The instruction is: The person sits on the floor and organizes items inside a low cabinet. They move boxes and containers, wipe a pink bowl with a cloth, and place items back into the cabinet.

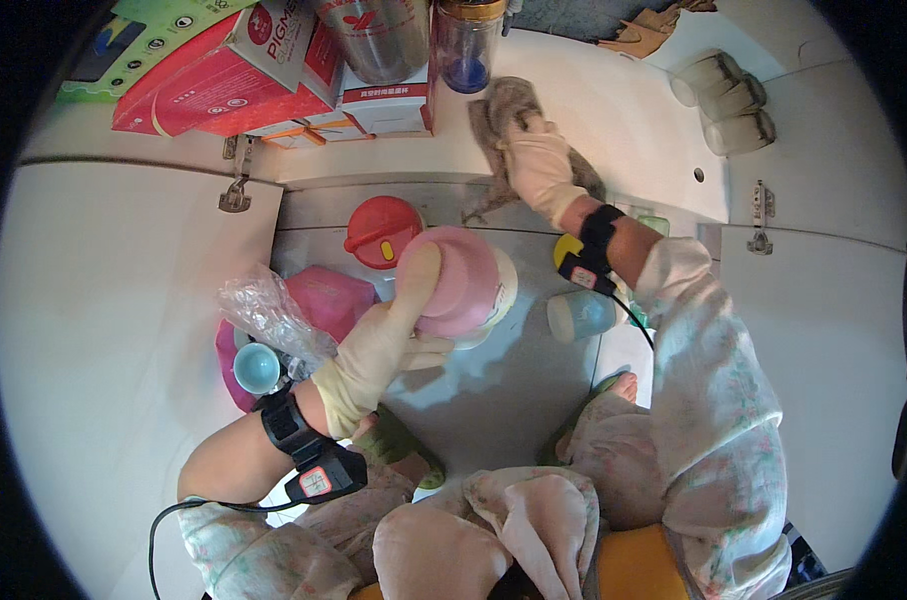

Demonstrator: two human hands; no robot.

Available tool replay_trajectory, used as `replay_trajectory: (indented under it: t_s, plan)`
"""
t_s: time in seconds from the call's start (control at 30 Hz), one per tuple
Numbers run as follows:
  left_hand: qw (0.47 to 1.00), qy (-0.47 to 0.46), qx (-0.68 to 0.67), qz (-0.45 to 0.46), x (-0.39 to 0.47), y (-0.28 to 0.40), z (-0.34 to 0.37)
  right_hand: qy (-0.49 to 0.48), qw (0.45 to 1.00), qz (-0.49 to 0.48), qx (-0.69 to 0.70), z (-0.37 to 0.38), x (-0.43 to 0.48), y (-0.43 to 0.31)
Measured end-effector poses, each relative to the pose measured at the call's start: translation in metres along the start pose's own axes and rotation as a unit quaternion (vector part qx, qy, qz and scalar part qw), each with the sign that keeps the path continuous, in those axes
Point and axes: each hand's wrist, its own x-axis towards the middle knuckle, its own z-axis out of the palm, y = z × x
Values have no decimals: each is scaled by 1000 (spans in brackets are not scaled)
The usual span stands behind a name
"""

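My left hand (382,326), in a pale rubber glove, grips a pink plastic bowl (465,281) above the grey tiled floor. Beyond the bowl's right side shows the rim of a white bowl (507,285); whether the two are nested, I cannot tell. Inside the cabinet, my right hand (540,161), gloved too, presses a grey-brown cloth (515,101) on the white cabinet shelf (611,97). Part of the cloth hangs over the shelf's front edge. A jar with a gold-coloured lid (467,49) stands just left of the cloth.
Red boxes (221,90) and a steel tumbler (382,37) fill the shelf's left. Several drinking glasses (731,105) stand at right. On the floor are a red-lidded container (382,232), clear plastic wrap (273,307), a light-blue cup (257,367) and a blue tumbler (585,315). Open doors flank me.
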Motion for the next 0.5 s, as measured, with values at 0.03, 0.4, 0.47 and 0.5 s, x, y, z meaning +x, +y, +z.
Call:
replay_trajectory:
  t_s: [0.03, 0.4, 0.47, 0.5]
  plan:
    - [1000, -3, 0, 7, -1, 1, -1, -26, 1000, 9, 5, 0, 4, -10]
    - [997, 36, -8, 61, -7, 6, 6, -70, 950, -300, 48, -5, 9, 6]
    - [998, 45, -12, 53, -10, 4, 5, -134, 943, -301, 36, -19, -4, 31]
    - [997, 48, -12, 54, -11, 2, 3, -160, 941, -299, -9, -27, -12, 42]
